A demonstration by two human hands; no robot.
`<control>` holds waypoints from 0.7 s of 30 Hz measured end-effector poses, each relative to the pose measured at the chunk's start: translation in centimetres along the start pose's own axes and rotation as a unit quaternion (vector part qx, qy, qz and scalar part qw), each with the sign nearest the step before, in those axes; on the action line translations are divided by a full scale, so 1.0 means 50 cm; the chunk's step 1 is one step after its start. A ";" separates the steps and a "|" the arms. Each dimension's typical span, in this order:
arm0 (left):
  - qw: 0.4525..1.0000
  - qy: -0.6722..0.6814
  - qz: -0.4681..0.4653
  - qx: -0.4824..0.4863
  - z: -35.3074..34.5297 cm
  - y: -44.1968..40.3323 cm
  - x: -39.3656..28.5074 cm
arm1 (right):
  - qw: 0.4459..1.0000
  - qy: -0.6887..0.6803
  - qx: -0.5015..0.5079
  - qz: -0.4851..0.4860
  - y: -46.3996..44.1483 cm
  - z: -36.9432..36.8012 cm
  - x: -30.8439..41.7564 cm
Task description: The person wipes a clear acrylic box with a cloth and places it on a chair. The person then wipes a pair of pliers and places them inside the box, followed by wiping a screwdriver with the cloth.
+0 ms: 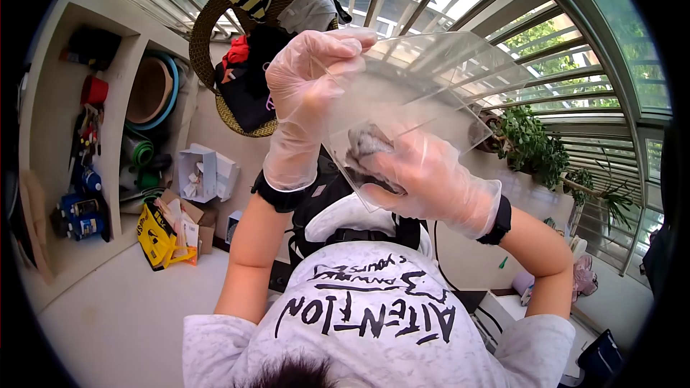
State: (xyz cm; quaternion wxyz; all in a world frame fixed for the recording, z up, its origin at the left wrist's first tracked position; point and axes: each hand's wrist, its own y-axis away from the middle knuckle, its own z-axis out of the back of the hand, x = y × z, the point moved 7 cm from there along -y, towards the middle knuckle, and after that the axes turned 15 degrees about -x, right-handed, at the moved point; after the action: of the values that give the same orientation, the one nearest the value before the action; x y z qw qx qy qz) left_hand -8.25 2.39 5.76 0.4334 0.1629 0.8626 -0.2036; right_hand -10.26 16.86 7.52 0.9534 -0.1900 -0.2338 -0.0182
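In front of my chest is a clear, square-cornered panel (431, 104), held up at a tilt. My left hand (310, 90), in a thin see-through glove, pinches the panel's upper left edge. At the lower part of the panel, my right hand (431, 176), gloved the same way, has its fingers closed around a crumpled grey cloth (370, 145). The cloth is pressed against the panel's surface. Part of the cloth is hidden behind the right fingers. Dark bands sit on both wrists.
Ahead stands a wicker chair (205, 39) piled with clothes. Shelves (122, 129) with tools and bottles line the left, near a yellow bag (156, 236) and a white box (198, 172) on the floor. Potted plants (535, 140) stand by the railing at right.
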 end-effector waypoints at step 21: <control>1.000 -0.020 0.005 0.021 -0.014 -0.008 0.006 | 0.983 0.085 -0.137 0.089 0.013 0.016 0.011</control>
State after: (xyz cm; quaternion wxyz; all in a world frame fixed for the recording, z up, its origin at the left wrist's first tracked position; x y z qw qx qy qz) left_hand -9.11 2.42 5.99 0.4479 0.1723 0.8486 -0.2227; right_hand -10.01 17.80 8.19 0.9325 -0.3369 -0.1289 0.0191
